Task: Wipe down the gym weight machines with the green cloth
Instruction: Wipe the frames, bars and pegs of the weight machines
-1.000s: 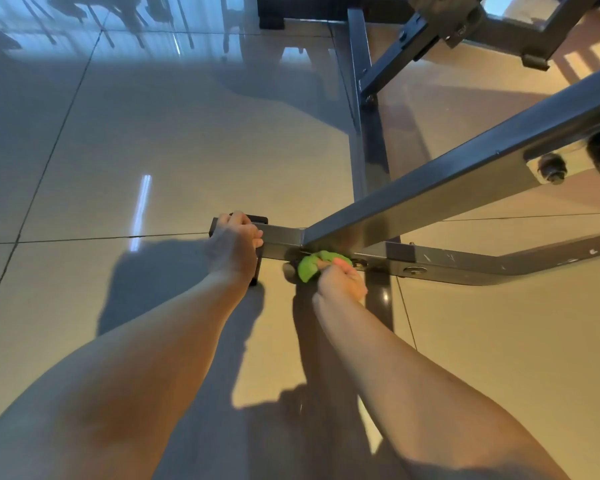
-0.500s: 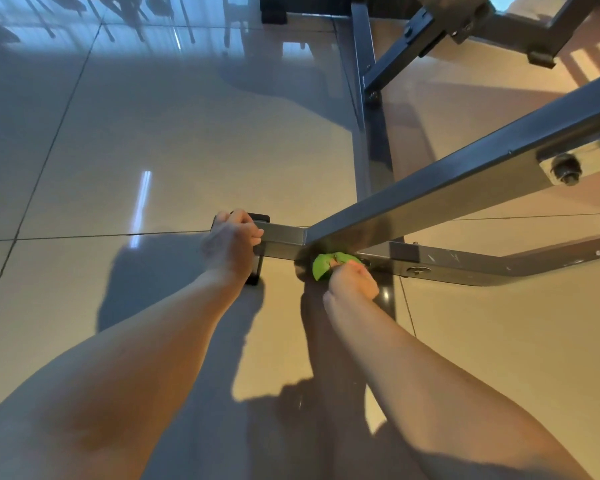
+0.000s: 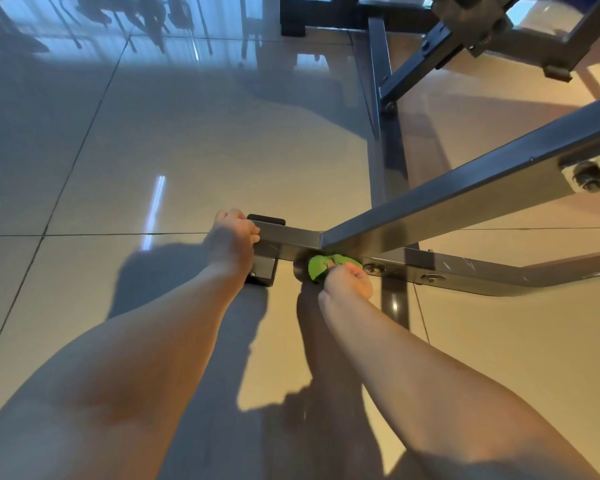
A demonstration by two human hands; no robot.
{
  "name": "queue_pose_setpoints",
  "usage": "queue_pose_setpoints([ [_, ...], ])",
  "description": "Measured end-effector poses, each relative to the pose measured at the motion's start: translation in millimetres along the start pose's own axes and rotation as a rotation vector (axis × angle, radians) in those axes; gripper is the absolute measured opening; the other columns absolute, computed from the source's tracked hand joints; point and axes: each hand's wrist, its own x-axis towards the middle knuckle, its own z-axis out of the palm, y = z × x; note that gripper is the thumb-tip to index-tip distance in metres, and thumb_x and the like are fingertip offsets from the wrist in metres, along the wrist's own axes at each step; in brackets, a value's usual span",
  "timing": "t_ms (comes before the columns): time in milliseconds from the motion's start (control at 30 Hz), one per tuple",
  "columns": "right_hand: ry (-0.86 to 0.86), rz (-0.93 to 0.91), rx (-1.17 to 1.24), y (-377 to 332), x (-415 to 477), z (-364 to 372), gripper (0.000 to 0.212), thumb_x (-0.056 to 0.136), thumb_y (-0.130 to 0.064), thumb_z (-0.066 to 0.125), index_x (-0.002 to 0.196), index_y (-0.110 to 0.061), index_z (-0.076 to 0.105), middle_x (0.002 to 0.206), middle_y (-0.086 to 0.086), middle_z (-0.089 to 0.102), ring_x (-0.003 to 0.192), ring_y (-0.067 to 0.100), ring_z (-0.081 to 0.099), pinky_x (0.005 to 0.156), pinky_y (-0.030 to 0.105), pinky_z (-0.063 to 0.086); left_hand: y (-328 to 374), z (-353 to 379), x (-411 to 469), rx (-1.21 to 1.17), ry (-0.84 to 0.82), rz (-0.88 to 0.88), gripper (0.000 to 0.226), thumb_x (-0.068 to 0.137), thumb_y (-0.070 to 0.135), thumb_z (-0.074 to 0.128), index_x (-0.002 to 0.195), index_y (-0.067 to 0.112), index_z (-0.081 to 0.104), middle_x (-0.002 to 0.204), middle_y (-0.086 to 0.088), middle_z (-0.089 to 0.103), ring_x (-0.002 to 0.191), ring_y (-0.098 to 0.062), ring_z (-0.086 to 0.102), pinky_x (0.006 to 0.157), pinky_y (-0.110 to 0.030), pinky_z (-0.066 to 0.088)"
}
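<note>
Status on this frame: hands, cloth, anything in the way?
Left hand grips base bar end. Right hand presses bunched cloth on the bar at the joint. Bolt heads just right of cloth.

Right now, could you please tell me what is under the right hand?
A bunched green cloth pokes out from the right hand, pressed against the low grey frame bar. How much cloth the hand covers, and the metal behind it, cannot be seen.

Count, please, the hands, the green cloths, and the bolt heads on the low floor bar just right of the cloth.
Hands: 2 (left hand, right hand)
Green cloth: 1
Bolt heads on the floor bar: 2
Total: 5
</note>
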Motion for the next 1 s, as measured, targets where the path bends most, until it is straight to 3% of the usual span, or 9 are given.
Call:
queue_pose_setpoints([
  [133,-0.236,0.045,-0.209,44.5,-38.9,40.2,0.021,0.082,0.008,0.065,0.089,-0.012,0.066,0.085,0.009,0.069,0.072,0.021,0.064,0.065,0.032,0.059,-1.5,-1.2,8.9,0.036,-0.035,-0.008,0.006,0.092,0.017,0.065,0.095,0.017,0.071,0.103,0.001,0.052,0.086,-0.019,0.053,0.072,-0.030,0.033],
  [267,-0.296,0.131,-0.322,83.1,-33.9,65.1,0.008,0.088,-0.008,0.064,0.083,-0.013,0.066,0.089,0.010,0.068,0.078,0.025,0.064,0.072,0.029,0.056,-10.1,3.1,13.7,0.015,-0.021,-0.013,0.012,0.093,0.015,0.062,0.087,0.021,0.070,0.100,0.004,0.051,0.080,-0.015,0.047,0.070,-0.029,0.032],
  [333,-0.325,0.156,-0.261,70.2,-27.1,56.2,0.004,0.093,-0.012,0.065,0.093,-0.016,0.066,0.102,0.006,0.068,0.085,0.022,0.065,0.077,0.027,0.058,-13.9,6.7,13.5,0.017,-0.018,0.000,0.014,0.094,0.015,0.062,0.085,0.021,0.071,0.100,0.003,0.056,0.077,-0.008,0.041,0.060,-0.023,0.026],
  [433,-0.044,0.161,-0.045,39.5,-10.8,33.1,0.019,0.094,-0.005,0.066,0.112,-0.003,0.069,0.094,0.006,0.066,0.077,0.019,0.059,0.073,0.024,0.053,-12.6,6.1,12.8,0.023,-0.045,-0.005,0.016,0.097,0.014,0.059,0.089,0.016,0.073,0.097,0.003,0.057,0.072,-0.002,0.039,0.055,-0.015,0.024],
  [533,-0.080,0.151,-0.134,24.5,0.3,30.5,0.032,0.107,-0.012,0.047,0.136,-0.001,0.055,0.115,0.004,0.059,0.074,0.010,0.047,0.055,0.000,0.038,-8.9,6.1,14.5,-0.069,-0.062,0.061,0.023,0.100,-0.002,0.049,0.103,-0.008,0.071,0.083,0.003,0.048,0.073,-0.002,0.049,0.061,-0.008,0.032],
  [600,-0.233,0.201,-0.263,35.6,-10.6,34.1,0.022,0.105,-0.019,0.050,0.121,-0.006,0.060,0.114,0.004,0.064,0.079,0.011,0.056,0.057,0.002,0.045,-9.9,6.6,13.8,-0.019,-0.050,0.047,0.020,0.098,0.004,0.055,0.101,0.004,0.075,0.090,0.001,0.054,0.073,0.008,0.049,0.060,-0.013,0.029],
  [700,-0.384,0.118,-0.492,52.7,-20.2,44.7,0.026,0.093,-0.025,0.069,0.116,-0.011,0.067,0.118,0.006,0.068,0.106,0.022,0.067,0.088,0.027,0.054,-14.5,10.3,11.7,0.071,-0.039,0.004,0.012,0.093,0.015,0.065,0.092,0.022,0.075,0.106,0.002,0.059,0.078,-0.006,0.044,0.067,-0.026,0.029],
  [867,-0.368,0.136,-0.203,12.2,-17.5,4.0,0.032,0.083,0.013,0.071,0.096,-0.015,0.063,0.102,0.015,0.066,0.089,0.030,0.065,0.083,0.047,0.060,-9.0,6.3,12.9,0.175,-0.091,0.047,0.016,0.099,0.023,0.061,0.105,0.018,0.074,0.114,-0.004,0.056,0.093,-0.015,0.047,0.079,-0.031,0.037],
  [1000,-0.324,-0.049,-0.242,-34.6,0.2,-44.8,0.026,0.089,0.007,0.066,0.100,-0.015,0.060,0.099,0.009,0.064,0.080,0.019,0.063,0.072,0.029,0.060,13.2,5.5,-2.0,0.301,-0.114,0.088,0.026,0.100,0.028,0.059,0.121,0.016,0.069,0.119,-0.005,0.052,0.114,-0.025,0.049,0.092,-0.040,0.046],
])
